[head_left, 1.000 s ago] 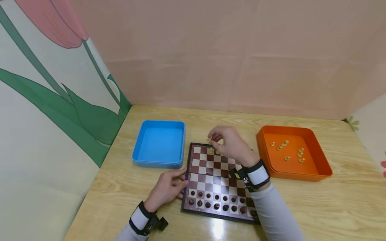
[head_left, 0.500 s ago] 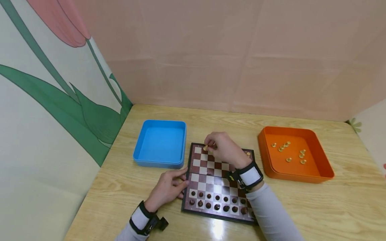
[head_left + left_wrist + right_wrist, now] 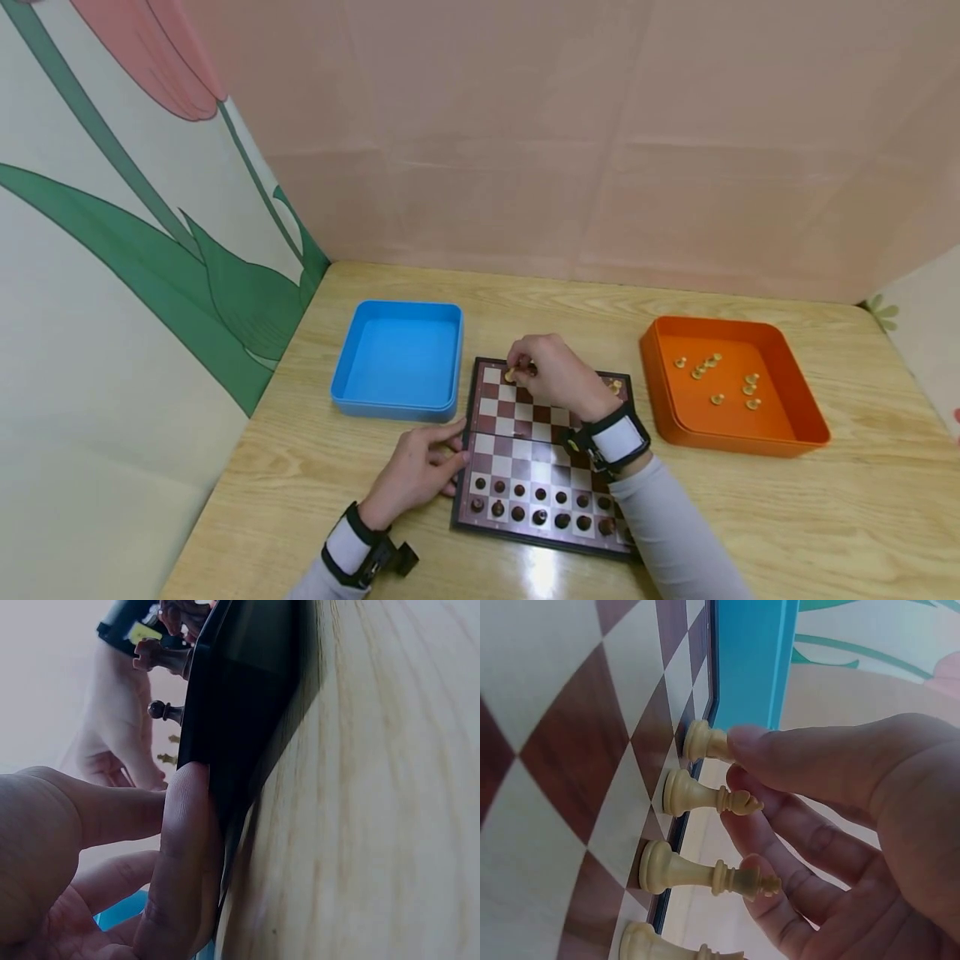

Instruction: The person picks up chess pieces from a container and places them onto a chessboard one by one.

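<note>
My right hand [image 3: 553, 371] pinches a cream chess piece [image 3: 697, 740] between thumb and fingers at the far row of the chessboard [image 3: 504, 462]. The piece's base meets the board; its top is hidden by the thumb. Beside it in the right wrist view stand a cream bishop [image 3: 686, 795], a cream king [image 3: 697, 871] and another cream piece [image 3: 649, 945] cut off by the frame. My left hand [image 3: 412, 467] holds the board's left edge, a finger along its dark side in the left wrist view. Dark chess pieces [image 3: 540, 505] fill the two nearest rows.
Right of the board, an orange tray [image 3: 813, 408] carries several cream chess pieces [image 3: 717, 400]. A blue tray [image 3: 397, 354] lies behind my left hand. Another cream piece [image 3: 615, 387] stands at the board's far right. Walls border the wooden table [image 3: 277, 500] at the back and left.
My right hand has come from above the board's far edge down and slightly left, bringing the cream chess piece onto the far row. My left hand stays at the board's edge.
</note>
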`<state>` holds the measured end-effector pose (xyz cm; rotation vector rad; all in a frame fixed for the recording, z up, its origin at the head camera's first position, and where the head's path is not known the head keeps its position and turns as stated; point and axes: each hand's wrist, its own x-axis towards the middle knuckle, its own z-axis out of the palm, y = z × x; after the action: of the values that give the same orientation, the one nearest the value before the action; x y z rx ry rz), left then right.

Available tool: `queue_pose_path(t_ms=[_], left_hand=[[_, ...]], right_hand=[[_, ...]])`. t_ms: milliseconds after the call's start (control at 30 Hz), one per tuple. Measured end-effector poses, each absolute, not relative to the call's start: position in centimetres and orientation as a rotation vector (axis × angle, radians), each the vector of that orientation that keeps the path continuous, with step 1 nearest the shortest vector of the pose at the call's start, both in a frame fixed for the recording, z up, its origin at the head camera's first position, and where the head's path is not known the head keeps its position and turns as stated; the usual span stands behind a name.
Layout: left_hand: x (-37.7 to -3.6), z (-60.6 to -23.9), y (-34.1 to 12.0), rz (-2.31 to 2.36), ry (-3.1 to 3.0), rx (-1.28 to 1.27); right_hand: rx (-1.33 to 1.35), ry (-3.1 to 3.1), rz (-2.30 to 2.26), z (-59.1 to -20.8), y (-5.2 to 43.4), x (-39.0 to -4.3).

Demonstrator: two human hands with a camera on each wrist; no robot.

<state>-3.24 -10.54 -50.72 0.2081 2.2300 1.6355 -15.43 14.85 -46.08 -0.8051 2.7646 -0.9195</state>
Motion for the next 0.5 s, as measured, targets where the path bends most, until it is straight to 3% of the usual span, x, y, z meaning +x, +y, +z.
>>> queue_pose_path(t_ms=[500], left_hand=[[-3.29, -50.66, -10.54, 1.632, 2.233, 0.205]], right_hand=[[-0.839, 2.764, -0.92, -45.64, 15.05, -15.25]])
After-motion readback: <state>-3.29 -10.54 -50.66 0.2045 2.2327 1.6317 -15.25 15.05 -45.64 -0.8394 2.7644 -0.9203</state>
